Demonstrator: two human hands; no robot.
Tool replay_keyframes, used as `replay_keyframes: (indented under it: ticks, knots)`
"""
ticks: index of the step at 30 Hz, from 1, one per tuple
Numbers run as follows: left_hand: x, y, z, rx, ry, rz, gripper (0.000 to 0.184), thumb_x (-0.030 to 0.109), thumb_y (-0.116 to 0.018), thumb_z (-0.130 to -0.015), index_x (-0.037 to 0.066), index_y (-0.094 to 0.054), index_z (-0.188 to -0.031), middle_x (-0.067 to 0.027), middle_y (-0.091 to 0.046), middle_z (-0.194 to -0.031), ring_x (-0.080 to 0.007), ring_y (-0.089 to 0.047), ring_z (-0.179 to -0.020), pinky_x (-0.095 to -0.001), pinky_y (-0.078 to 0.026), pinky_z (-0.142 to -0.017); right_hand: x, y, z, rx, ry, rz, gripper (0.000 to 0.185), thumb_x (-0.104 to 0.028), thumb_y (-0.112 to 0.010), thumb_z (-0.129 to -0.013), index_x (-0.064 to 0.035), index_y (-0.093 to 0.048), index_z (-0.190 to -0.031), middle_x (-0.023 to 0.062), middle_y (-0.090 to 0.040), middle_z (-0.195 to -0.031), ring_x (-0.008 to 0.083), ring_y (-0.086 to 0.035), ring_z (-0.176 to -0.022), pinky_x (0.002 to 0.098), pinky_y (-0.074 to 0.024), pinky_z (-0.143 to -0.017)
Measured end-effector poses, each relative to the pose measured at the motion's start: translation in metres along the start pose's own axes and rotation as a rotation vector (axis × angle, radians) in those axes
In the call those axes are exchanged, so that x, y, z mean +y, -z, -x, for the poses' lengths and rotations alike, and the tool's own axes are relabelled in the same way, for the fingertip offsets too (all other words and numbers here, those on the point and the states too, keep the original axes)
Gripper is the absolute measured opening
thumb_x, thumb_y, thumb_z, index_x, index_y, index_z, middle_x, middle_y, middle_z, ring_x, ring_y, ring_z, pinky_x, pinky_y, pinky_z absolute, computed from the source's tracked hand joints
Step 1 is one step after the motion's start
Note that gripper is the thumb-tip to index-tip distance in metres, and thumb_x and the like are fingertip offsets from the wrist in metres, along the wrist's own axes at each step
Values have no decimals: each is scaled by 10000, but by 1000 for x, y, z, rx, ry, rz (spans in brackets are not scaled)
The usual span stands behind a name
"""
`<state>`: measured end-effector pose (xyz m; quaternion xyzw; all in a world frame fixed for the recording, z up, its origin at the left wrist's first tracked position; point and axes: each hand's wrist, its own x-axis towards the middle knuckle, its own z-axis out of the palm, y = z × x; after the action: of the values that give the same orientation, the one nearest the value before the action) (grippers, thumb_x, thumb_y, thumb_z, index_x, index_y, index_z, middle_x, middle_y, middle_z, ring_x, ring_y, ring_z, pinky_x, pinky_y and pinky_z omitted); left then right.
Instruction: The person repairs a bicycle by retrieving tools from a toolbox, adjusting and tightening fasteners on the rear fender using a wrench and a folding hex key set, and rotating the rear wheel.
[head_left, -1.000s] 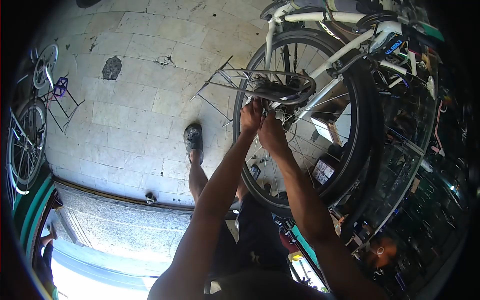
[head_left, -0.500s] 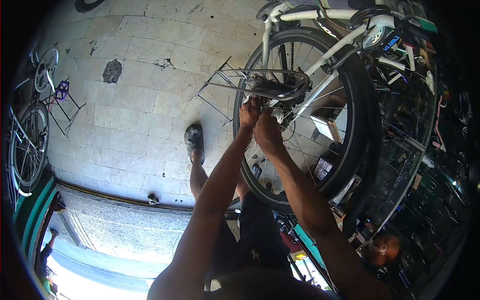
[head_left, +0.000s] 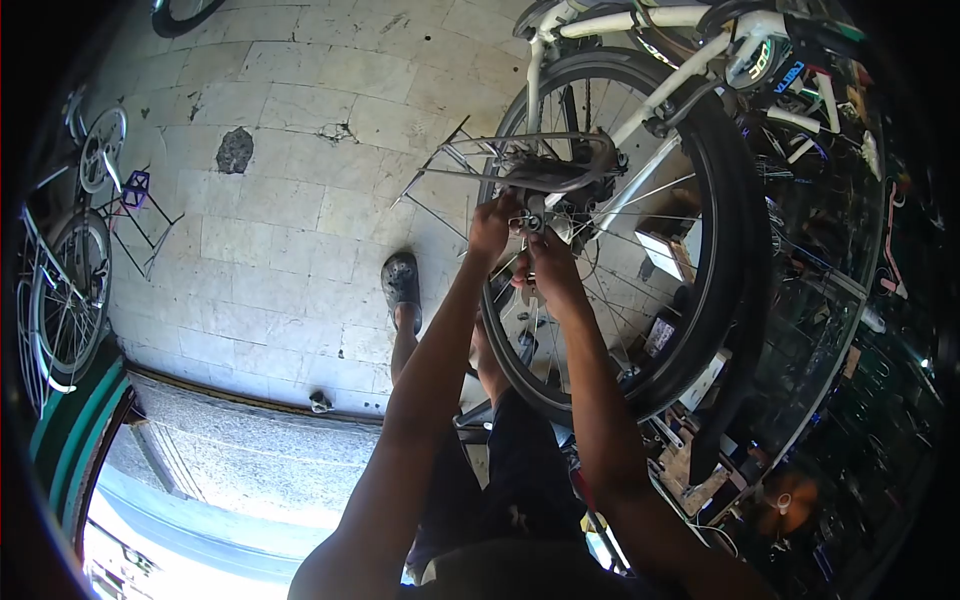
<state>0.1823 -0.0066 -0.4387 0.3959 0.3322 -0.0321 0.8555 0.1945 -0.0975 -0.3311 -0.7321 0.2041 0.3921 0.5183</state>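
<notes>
A white bicycle frame stands with its black-tyred wheel in front of me. At the hub, a small metal part lies between my hands. My left hand has its fingers closed at the left side of this part, below the dark rack. My right hand is closed just below and to the right, its thumb and finger against the metal part, with a small metal piece near its lower fingers. What exactly each hand grips is too small to make out.
Another bicycle is at the far left. A glass case with tools and parts runs along the right, near an orange fan. A white box shows behind the spokes. A black clog is on the tiled floor.
My right hand has shifted down and away from my left, so the metal part now shows between them. The whole view has moved slightly, and the person at the lower left has left view.
</notes>
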Motion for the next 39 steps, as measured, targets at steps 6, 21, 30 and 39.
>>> replay_keyframes:
  ticks: [6, 21, 30, 39]
  knots:
    - [-28, -7, -12, 155, -10, -231, 528, 438, -494, -994, -34, -681, -849, -139, -617, -669, -224, -581, -644, -390, -442, -615, -19, -18, 2, 75, -45, 411, 255, -236, -368, -1063, -11, -451, -1153, 61, -489, -717, 144, -550, -556, 367, -531, -511]
    - [-58, -3, -22, 165, -570, -859, 248, 244, -495, -987, 91, -507, -1183, -150, -663, -804, -416, -646, -652, -510, -528, -581, -2, -12, -19, 111, 364, 989, 447, -63, -583, -875, 121, -326, -1192, 356, -634, -860, 506, -652, -841, 539, -543, -720]
    - [-31, -8, -13, 191, -347, -640, 487, 429, -430, -1032, 34, -637, -835, -236, -657, -756, -480, -633, -737, -557, -499, -608, -5, -25, -10, 155, 307, 1008, 554, -6, -689, -823, 109, -300, -1200, 344, -646, -920, 483, -672, -862, 506, -576, -721]
    - [-23, -6, -5, 197, -138, -604, 591, 522, -417, -1018, 25, -685, -844, -263, -657, -794, -481, -638, -841, -548, -506, -706, -2, -30, -1, 188, 293, 924, 342, -89, -536, -926, 60, -360, -1179, 350, -650, -876, 503, -666, -834, 561, -555, -727]
